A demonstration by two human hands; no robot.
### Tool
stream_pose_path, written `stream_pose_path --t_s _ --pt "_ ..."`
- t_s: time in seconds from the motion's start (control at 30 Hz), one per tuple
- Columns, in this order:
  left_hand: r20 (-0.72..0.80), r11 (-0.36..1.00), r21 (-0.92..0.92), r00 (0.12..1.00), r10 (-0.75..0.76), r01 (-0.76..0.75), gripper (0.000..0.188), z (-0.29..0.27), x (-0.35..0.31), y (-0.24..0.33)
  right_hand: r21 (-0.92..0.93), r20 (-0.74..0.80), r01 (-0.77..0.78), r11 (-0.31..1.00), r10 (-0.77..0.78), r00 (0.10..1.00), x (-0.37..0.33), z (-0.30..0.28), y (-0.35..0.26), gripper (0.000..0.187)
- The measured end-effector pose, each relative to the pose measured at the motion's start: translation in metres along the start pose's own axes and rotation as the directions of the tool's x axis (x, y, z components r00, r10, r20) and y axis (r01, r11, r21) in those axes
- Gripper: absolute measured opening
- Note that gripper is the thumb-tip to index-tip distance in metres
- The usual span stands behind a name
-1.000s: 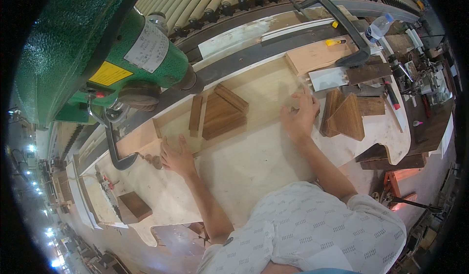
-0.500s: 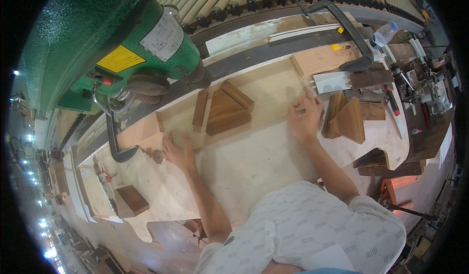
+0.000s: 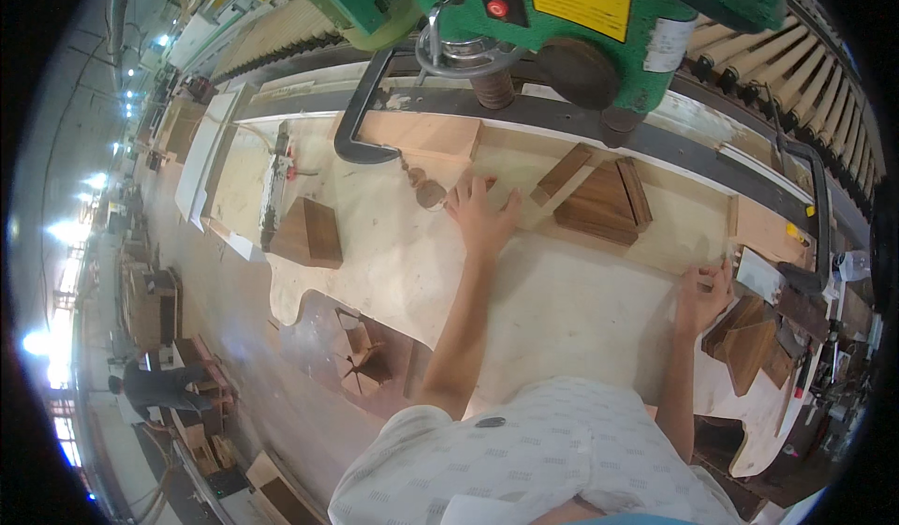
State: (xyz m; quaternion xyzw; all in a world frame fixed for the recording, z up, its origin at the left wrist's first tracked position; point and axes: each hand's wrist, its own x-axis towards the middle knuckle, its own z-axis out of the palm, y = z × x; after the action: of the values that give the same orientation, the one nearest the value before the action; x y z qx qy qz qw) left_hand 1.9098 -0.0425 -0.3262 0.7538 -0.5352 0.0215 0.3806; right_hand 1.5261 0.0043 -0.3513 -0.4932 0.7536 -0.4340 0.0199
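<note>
1. l hand (image 3: 484,218) at the l end of a pale thin panel (image 3: 688,221); fingers spread, thumb well apart from the rest.
2. r hand (image 3: 704,298) by the panel's r end; fingers curled, thumb near index. can't tell if they pinch the edge.
3. panel lies on the pale tabletop (image 3: 393,253), btwn a l wood block (image 3: 426,134) & a r wood block (image 3: 763,228).
4. on panel, btwn hands: dk brown angled block (image 3: 599,208), narrow strip (image 3: 633,191) against its r side, 2nd strip (image 3: 564,173) just l of it, slight gap.
5. l clamp (image 3: 346,132) on l block; r clamp (image 3: 823,216) by r block.
6. small round wood discs (image 3: 431,194) just l of l hand; brown box-shaped pc (image 3: 309,233) farther l.
7. brown wedge pcs (image 3: 747,349) nr r hand.
8. green machine (image 3: 562,33) above tabletop's far side.
9. co-worker (image 3: 164,386) bent over, far l.
</note>
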Motion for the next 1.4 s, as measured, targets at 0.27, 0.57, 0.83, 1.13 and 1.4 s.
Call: stream_pose_path --t_s 0.27,0.57,0.83,1.13,1.4 --pt "0.004 0.995 -0.002 0.995 -0.099 0.099 0.049 -0.004 0.003 0.006 0.131 0.062 -0.066 0.989 0.058 0.996 0.002 -0.005 0.002 0.013" --pt "-0.101 0.999 0.048 0.995 -0.018 0.023 0.047 -0.006 0.001 0.022 0.056 0.021 0.022 0.998 -0.023 1.0 0.0 -0.006 -0.001 0.027" --pt "0.349 0.883 -0.088 0.816 0.461 -0.462 0.074 -0.018 -0.023 0.056 0.264 0.202 0.269 0.926 -0.326 0.923 -0.032 0.002 -0.08 0.032" --pt "0.598 0.961 -0.247 0.8 0.053 0.121 0.083 -0.046 -0.051 0.077 0.421 0.298 0.142 0.896 -0.285 0.911 -0.06 -0.008 -0.115 0.03" --pt "0.601 0.044 -0.791 0.789 -0.123 0.61 0.053 -0.098 -0.105 0.066 0.776 0.27 0.088 0.624 -0.455 0.848 -0.092 -0.01 -0.112 0.028"
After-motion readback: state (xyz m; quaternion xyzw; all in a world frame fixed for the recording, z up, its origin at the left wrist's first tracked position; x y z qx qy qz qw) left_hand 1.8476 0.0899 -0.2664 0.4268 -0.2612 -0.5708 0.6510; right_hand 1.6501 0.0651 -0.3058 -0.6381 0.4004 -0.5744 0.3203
